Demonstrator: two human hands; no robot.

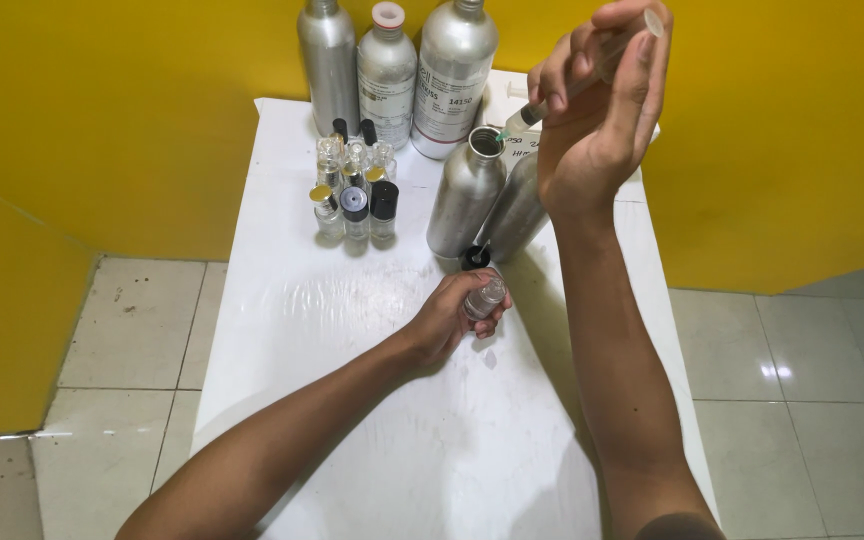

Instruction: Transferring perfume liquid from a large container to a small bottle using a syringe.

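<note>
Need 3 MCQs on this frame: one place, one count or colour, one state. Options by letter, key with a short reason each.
1. Where is the small clear bottle?
A. In the left hand
B. Among the small bottles
C. On the floor

2. What colour is the wall?
A. White
B. Yellow
C. Grey

3. What state is the nearest tall metal bottle in?
A. Capped
B. Lying down
C. Upright, mouth open

Key:
1 A: the left hand's fingers wrap it just above the white table.
2 B: yellow shows on both sides of the table.
3 C: it stands with its mouth uncovered, under the syringe in the right hand.
</note>
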